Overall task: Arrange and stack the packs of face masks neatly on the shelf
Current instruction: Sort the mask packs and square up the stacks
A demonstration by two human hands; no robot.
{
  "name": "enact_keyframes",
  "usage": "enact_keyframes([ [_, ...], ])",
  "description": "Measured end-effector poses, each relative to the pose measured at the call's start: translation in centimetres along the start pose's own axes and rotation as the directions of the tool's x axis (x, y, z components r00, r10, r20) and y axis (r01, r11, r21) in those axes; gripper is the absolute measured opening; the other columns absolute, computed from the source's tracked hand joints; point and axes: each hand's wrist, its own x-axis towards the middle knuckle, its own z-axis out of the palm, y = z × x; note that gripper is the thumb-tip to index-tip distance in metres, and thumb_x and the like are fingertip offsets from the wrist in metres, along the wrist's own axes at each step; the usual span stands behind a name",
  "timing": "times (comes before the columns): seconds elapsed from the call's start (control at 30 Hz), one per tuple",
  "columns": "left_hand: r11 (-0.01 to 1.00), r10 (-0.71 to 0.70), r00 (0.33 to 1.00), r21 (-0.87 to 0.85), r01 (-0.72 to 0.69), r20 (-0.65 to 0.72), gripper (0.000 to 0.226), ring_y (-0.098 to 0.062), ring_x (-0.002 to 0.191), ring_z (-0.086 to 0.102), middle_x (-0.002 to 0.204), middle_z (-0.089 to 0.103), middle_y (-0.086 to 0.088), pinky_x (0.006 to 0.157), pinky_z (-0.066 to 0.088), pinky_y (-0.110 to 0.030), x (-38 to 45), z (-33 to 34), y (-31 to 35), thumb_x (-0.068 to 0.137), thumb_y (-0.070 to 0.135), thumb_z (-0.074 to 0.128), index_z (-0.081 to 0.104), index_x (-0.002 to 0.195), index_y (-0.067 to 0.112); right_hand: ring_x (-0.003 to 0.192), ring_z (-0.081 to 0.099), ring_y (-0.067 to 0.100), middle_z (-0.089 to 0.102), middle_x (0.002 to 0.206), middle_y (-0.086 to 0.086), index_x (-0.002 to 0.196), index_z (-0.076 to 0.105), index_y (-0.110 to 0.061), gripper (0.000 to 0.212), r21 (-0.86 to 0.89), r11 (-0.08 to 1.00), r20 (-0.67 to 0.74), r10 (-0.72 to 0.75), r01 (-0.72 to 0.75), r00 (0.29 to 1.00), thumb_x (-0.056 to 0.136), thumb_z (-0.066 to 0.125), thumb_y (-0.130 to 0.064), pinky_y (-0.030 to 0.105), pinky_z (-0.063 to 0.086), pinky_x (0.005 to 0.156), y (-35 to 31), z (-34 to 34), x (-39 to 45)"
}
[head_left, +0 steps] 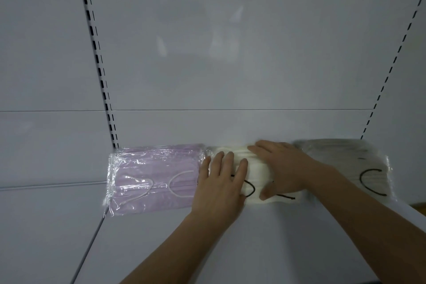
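Three packs sit in a row at the far edge of the shelf (207, 244), against the back panel: a pink pack (152, 180) left, a white pack (253, 168) in the middle, a grey pack (345, 163) right. The left hand (219, 184) and right hand (283, 168) press flat on the white pack, fingers straight, gripping nothing. Uneven pressure could skew the slippery wrapper into its neighbours.

A white metal shelf (230, 249) fills the lower frame, its seam running down at lower left. Three clear-wrapped mask packs lie on it in a row against the back panel — a lilac pack (156, 177) left of centre, a cream pack (258, 168) at centre, a grey pack (345, 159) at right.
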Motion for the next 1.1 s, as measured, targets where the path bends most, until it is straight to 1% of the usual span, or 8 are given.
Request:
enact_keyframes([
  [0.17, 1.000, -0.008, 1.000, 0.019, 0.008, 0.003, 0.076, -0.039, 0.125, 0.053, 0.138, 0.055, -0.015, 0.106, 0.040, -0.061, -0.2, 0.2, 0.2, 0.069, 0.039, 0.074, 0.052, 0.139, 0.019, 0.142, 0.031, 0.014, 0.029, 0.156, -0.007, 0.156, 0.014, -0.033, 0.113, -0.056, 0.998, -0.012, -0.022, 0.022, 1.000, 0.064, 0.070, -0.069, 0.036, 0.021, 0.118, 0.4, 0.4, -0.2],
  [0.43, 0.999, -0.010, 1.000, 0.042, 0.010, 0.001, 0.076, -0.039, 0.135, 0.048, 0.144, 0.052, -0.017, 0.109, 0.037, -0.064, 0.3, 0.3, -0.1, 0.076, 0.056, 0.068, 0.053, 0.139, 0.016, 0.150, 0.010, 0.011, 0.011, 0.165, -0.007, 0.158, 0.003, -0.031, 0.124, 0.032, 0.999, -0.015, -0.013, 0.013, 1.000, 0.063, 0.069, -0.077, 0.036, 0.009, 0.123, 0.5, 0.5, -0.7],
  [0.63, 1.000, 0.008, 0.999, 0.024, -0.007, -0.042, 0.077, -0.037, 0.138, 0.046, 0.147, 0.051, -0.015, 0.110, 0.037, -0.063, -0.1, -0.1, -0.1, 0.081, 0.059, 0.063, 0.048, 0.143, 0.017, 0.151, 0.009, 0.011, 0.010, 0.165, -0.007, 0.158, 0.006, -0.030, 0.121, 0.040, 0.998, -0.068, -0.038, 0.041, 0.997, 0.067, 0.069, -0.076, 0.030, 0.007, 0.120, 0.2, -0.1, -1.8],
  [0.77, 1.000, -0.007, 0.992, -0.031, 0.003, -0.122, 0.062, -0.036, 0.136, 0.048, 0.145, 0.053, -0.012, 0.109, 0.039, -0.061, -0.4, -0.9, -0.8, 0.090, 0.052, 0.049, 0.050, 0.140, 0.015, 0.145, 0.032, 0.020, 0.036, 0.157, 0.002, 0.154, 0.031, -0.019, 0.099, 0.099, 0.991, -0.268, -0.055, 0.085, 0.962, 0.077, 0.056, -0.077, 0.037, 0.027, 0.119, -0.9, -0.6, -1.4],
  [0.83, 0.995, -0.036, 0.983, -0.096, 0.019, -0.181, 0.053, -0.034, 0.132, 0.051, 0.139, 0.057, -0.010, 0.108, 0.041, -0.058, -0.5, -1.7, -1.9, 0.092, 0.045, 0.046, 0.056, 0.134, 0.013, 0.127, 0.054, 0.023, 0.059, 0.135, 0.005, 0.137, 0.055, -0.013, 0.076, 0.155, 0.979, -0.469, -0.046, 0.133, 0.882, 0.085, 0.050, -0.068, 0.035, 0.042, 0.107, -2.1, -0.7, -0.8],
  [0.93, 0.977, -0.084, 0.961, -0.211, 0.028, -0.262, 0.038, -0.030, 0.120, 0.058, 0.124, 0.064, -0.006, 0.103, 0.046, -0.050, -1.2, -3.5, -4.6, 0.095, 0.035, 0.047, 0.064, 0.120, 0.012, 0.103, 0.064, 0.022, 0.071, 0.107, 0.003, 0.112, 0.071, -0.011, 0.048, 0.214, 0.957, -0.677, 0.002, 0.194, 0.736, 0.092, 0.052, -0.050, 0.022, 0.041, 0.093, -5.7, -1.1, 0.2],
  [1.03, 0.950, -0.177, 0.924, -0.304, 0.071, -0.338, 0.025, -0.026, 0.100, 0.061, 0.106, 0.066, -0.005, 0.088, 0.051, -0.039, -2.8, -5.8, -8.2, 0.094, 0.028, 0.050, 0.066, 0.103, 0.011, 0.098, 0.064, 0.021, 0.072, 0.102, 0.000, 0.107, 0.072, -0.011, 0.036, 0.252, 0.917, -0.740, -0.024, 0.310, 0.673, 0.094, 0.056, -0.040, 0.025, 0.047, 0.089, -10.7, -1.8, 1.6],
  [1.1, 0.935, -0.248, 0.903, -0.331, 0.128, -0.350, 0.025, -0.022, 0.093, 0.059, 0.099, 0.066, -0.002, 0.080, 0.050, -0.033, -4.6, -7.7, -10.9, 0.095, 0.029, 0.048, 0.065, 0.096, 0.012, 0.100, 0.062, 0.018, 0.071, 0.104, -0.003, 0.110, 0.070, -0.015, 0.031, 0.334, 0.875, -0.688, -0.027, 0.350, 0.725, 0.096, 0.056, -0.039, 0.026, 0.047, 0.089, -14.8, -2.9, 2.7],
])
